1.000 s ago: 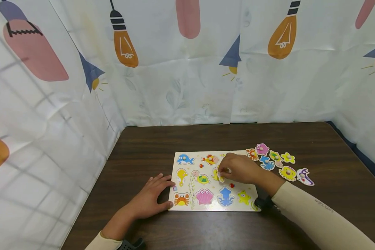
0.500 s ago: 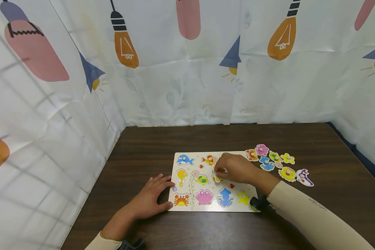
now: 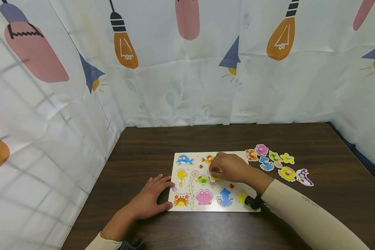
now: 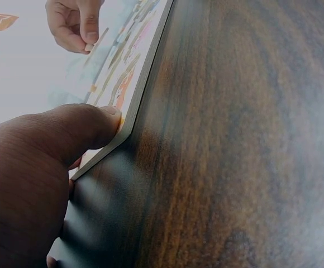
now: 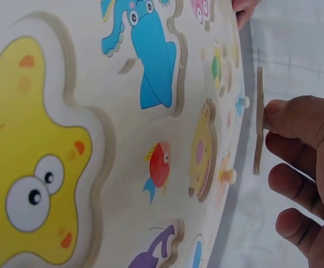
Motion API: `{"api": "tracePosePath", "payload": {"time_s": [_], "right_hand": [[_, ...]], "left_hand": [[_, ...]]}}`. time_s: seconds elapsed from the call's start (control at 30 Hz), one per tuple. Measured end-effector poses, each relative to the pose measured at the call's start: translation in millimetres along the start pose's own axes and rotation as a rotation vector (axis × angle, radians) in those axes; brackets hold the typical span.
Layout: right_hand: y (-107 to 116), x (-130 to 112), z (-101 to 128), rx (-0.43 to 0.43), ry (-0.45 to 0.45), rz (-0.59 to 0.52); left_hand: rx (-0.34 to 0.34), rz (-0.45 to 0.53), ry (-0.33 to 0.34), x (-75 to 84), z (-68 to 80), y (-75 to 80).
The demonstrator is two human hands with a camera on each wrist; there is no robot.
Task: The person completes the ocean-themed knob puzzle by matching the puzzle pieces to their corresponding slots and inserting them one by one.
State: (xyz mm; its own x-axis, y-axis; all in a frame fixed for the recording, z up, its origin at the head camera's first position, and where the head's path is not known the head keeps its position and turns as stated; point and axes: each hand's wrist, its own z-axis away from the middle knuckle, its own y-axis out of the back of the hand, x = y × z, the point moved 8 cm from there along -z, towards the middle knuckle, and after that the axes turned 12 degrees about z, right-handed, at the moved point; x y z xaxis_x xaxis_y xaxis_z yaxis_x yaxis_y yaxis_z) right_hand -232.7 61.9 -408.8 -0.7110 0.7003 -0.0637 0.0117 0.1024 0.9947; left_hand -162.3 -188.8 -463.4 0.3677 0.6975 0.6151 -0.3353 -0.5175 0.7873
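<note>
A white wooden puzzle board (image 3: 212, 208) with sea-animal pictures and shaped recesses lies on the table. My left hand (image 3: 151, 194) rests at its left edge, fingers spread; in the left wrist view the thumb (image 4: 103, 120) presses the near-left corner. Over the board's middle, my right hand (image 3: 229, 168) pinches the knob of a thin wooden puzzle piece (image 5: 260, 123) between thumb and forefinger. The right wrist view shows that piece edge-on, raised off the board, so its picture is hidden. Beneath it are recesses such as the yellow fish one (image 5: 204, 151).
Several loose knobbed pieces lie at the board's right: a crab (image 3: 251, 155), a pink shell (image 3: 261, 150), a turtle (image 3: 274, 157), a starfish (image 3: 287, 158), a blue one (image 3: 266, 164), a yellow one (image 3: 287, 173) and a purple one (image 3: 304, 177). Behind the dark table (image 3: 162, 139) hangs a printed curtain (image 3: 181, 86).
My right hand has moved left across the board with the pinched puzzle piece. My left hand has stayed on the board's left edge.
</note>
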Motion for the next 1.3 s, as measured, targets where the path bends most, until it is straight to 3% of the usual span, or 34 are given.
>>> {"api": "tracePosePath", "payload": {"time_s": [1.3], "right_hand": [[-9.8, -25.4, -26.1, 0.017, 0.078, 0.002]], "left_hand": [[-0.002, 0.002, 0.009, -3.3, -0.9, -2.2]]}}
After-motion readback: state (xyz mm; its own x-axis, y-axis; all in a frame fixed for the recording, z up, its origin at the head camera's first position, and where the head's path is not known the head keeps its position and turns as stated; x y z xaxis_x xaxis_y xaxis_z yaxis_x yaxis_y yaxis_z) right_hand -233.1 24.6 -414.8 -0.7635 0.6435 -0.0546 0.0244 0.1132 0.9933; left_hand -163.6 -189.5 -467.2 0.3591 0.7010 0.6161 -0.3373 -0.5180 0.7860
